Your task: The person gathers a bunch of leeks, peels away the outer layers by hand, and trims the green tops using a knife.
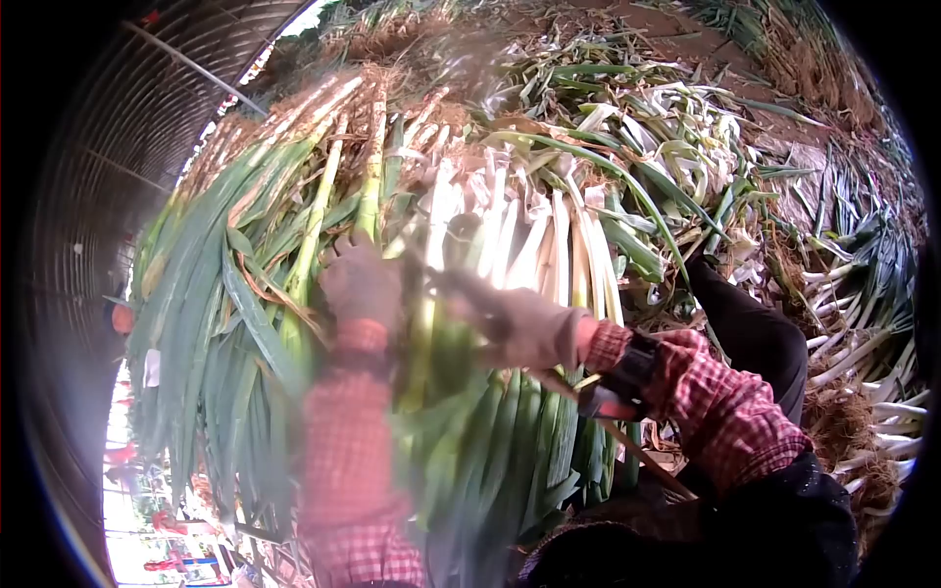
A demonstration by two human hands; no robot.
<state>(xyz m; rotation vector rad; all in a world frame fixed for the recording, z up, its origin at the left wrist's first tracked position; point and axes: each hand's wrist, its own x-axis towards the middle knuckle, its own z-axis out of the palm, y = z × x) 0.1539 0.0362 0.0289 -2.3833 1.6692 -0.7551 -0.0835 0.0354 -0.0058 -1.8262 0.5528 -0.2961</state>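
A wide row of long green onions [211, 284] lies across the middle, roots toward the top and green leaves toward the bottom. My left hand [363, 281], in a greyish glove, is at a thick stalk [374, 167] with brown outer skin; its fingers are blurred. Just right of it, my right hand [515, 318], also gloved, reaches left over the stalks, its fingers smeared by motion. Whether either hand grips anything cannot be made out. Peeled white stalks [559, 245] lie side by side above and beside my right hand.
Stripped leaves and skins [676, 137] are heaped at the upper right. More onions with white stems [853, 358] lie at the far right, beyond my dark-clothed leg [750, 328]. A ribbed curved wall [108, 176] stands at the left.
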